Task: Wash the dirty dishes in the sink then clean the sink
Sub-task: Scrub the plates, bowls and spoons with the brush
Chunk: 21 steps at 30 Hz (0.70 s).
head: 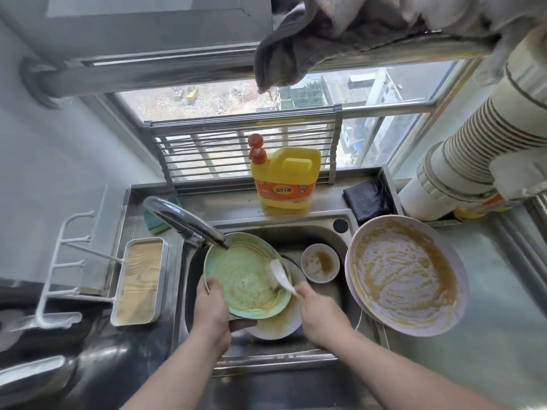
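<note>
My left hand [213,309] grips the near left rim of a smeared green plate [245,276], tilted under the faucet [186,223] over the steel sink [344,238]. My right hand [318,312] holds a white spoon [281,275] by its handle, with the bowl of the spoon resting on the green plate's right side. Under the green plate lies a white plate [278,325] with brown residue. A small dirty bowl [320,263] sits in the sink to the right. A large pink plate [407,275] smeared with brown sauce leans on the sink's right edge.
A yellow dish soap bottle [285,177] stands behind the sink. A green sponge [157,221] lies behind the faucet, and a dark cloth [367,199] at the back right. A wood-topped white tray [140,281] and a white rack [68,267] sit left. Pipes [473,149] run on the right.
</note>
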Tool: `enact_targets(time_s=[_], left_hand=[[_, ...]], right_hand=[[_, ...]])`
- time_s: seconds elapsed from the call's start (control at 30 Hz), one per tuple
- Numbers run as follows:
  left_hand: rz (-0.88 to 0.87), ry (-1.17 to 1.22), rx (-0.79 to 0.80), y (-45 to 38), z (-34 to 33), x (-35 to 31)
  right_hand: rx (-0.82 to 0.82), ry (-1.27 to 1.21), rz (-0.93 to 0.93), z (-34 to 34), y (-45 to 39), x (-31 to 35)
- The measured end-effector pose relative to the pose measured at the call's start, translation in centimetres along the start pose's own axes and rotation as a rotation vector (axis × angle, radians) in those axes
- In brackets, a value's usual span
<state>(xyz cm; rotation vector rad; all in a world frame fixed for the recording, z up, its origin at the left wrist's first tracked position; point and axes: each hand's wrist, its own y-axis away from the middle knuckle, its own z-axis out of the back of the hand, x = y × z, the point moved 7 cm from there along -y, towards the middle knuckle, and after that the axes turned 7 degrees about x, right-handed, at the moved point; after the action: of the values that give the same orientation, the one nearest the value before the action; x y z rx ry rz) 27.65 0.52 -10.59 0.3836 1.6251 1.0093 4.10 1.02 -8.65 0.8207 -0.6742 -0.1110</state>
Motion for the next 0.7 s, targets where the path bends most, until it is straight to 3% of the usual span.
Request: enact_targets(time_s=[0.1, 0.17, 0.27, 0.33, 0.43, 0.6, 0.7], left_hand=[[-0.006, -0.042, 0.005, -0.2, 0.1, -0.3], [-0.008, -0.068, 0.034, 0.4, -0.9, 0.5], [-0.007, -0.032, 0.056, 1.2, -1.3, 0.8], [0.015, -0.024, 0.011, 0.9, -0.6, 0.2], [-0.001, -0.049, 0.011, 0.6, -1.0, -0.2], [-0.037, -0.065, 0.024, 0.7, -0.6, -0.1], [-0.030, -0.059, 0.022, 0.1, -0.2, -0.4]], right_hand=[[0.119, -0.024, 0.122, -4.9, 3.7, 2.6], [0.063, -0.046, 0.187, -4.6, 2.0, 5.0], [-0.046, -0.066, 0.035, 0.3, -1.5, 1.9], [-0.024, -0.051, -0.019, -0.7, -0.3, -0.2], [0.040, -0.076, 0.118, -5.7, 3.0, 2.5], [-0.022, -0.112, -0.020, -2.8, -0.3, 0.0], [0.054, -0.108, 0.107, -5.3, 2.3, 2.3]])
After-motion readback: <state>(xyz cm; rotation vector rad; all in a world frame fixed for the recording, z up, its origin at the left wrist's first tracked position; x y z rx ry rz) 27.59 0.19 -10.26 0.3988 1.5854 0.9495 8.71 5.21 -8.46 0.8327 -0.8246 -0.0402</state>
